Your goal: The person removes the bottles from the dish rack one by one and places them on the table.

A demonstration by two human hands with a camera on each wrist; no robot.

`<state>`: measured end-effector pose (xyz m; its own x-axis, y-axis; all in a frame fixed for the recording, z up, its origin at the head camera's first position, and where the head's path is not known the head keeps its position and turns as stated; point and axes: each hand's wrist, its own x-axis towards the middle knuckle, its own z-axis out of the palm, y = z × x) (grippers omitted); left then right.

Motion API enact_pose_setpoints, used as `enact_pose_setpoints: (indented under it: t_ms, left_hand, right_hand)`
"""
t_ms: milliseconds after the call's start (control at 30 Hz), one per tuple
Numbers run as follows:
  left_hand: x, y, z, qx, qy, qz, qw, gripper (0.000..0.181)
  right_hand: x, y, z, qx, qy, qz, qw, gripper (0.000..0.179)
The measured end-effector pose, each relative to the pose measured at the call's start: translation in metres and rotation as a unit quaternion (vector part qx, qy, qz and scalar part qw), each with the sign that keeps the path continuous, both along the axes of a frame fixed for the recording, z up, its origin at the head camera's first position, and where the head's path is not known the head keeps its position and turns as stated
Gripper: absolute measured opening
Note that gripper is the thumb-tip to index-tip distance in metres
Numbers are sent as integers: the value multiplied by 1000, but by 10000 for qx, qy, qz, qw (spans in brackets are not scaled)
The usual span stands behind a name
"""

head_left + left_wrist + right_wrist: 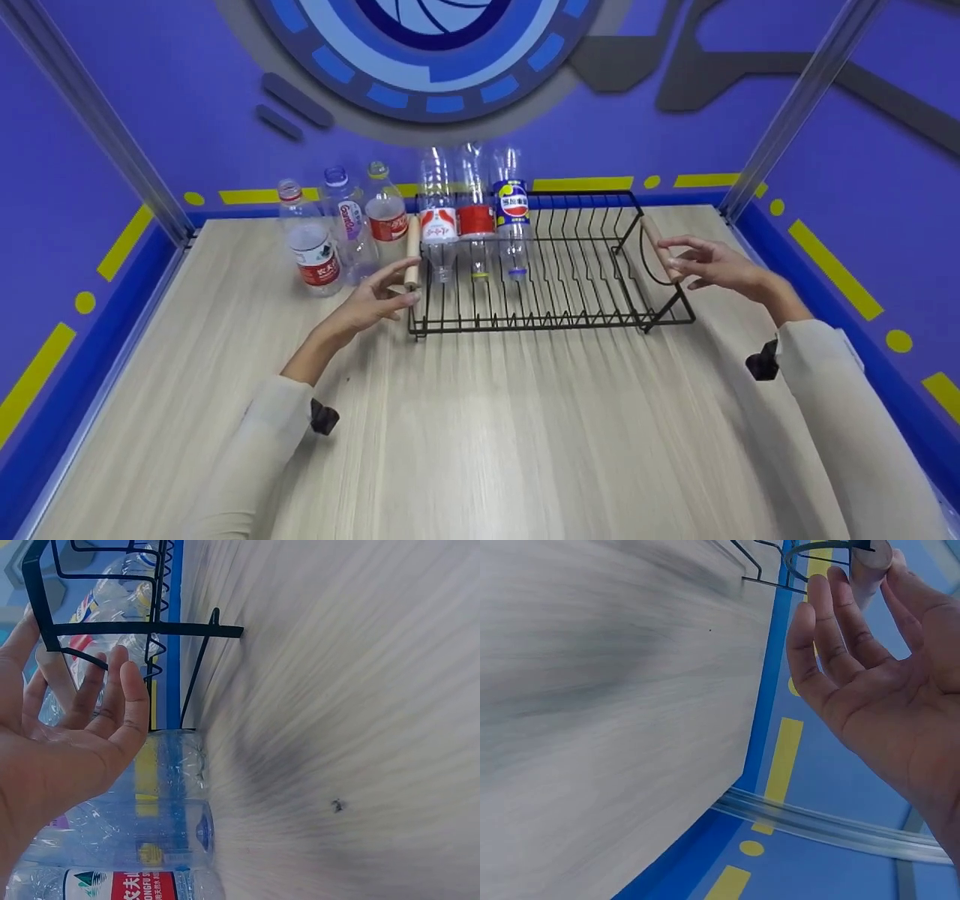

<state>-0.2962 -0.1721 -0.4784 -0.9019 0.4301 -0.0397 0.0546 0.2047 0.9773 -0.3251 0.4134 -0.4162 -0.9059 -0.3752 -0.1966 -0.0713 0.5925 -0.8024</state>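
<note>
A black wire dish rack with wooden handles stands on the table. My left hand is at its left wooden handle, thumb and index finger at the handle's near end, other fingers loosely bent. On the opposite side my right hand pinches the right wooden handle near its front end. Three empty plastic bottles lean neck down in the rack's left part: one with a white-and-red label, one with a red label, and a Pepsi bottle.
Left of the rack, three uncapped empty bottles stand upright: a red-and-white labelled bottle, a purple-labelled bottle and a red-labelled bottle. Blue-purple panels enclose the wooden table at the back and sides.
</note>
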Motion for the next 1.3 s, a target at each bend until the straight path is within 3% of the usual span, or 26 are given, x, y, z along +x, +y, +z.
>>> enact_pose_setpoints:
  t_ms: [200, 433, 833, 1033, 1300]
  left_hand:
    - [0, 2, 2, 1, -3, 22, 10000, 68]
    - [2, 1, 0, -58, 8, -78, 10000, 68]
    - [0, 2, 1, -2, -12, -26, 10000, 68]
    - [-2, 2, 0, 114, 21, 5, 9999, 68]
    - [-4, 1, -5, 75, 46, -11, 10000, 68]
  right_hand:
    - [-7, 0, 13, 251, 35, 0, 9997, 60]
    - [-19, -8, 31, 512, 161, -287, 9981, 61]
    - [-45, -67, 64, 930, 295, -27, 9952, 56]
    - [-59, -101, 64, 850, 383, 266, 9953, 53]
    - [-75, -148, 49, 911, 256, 654, 9934, 52]
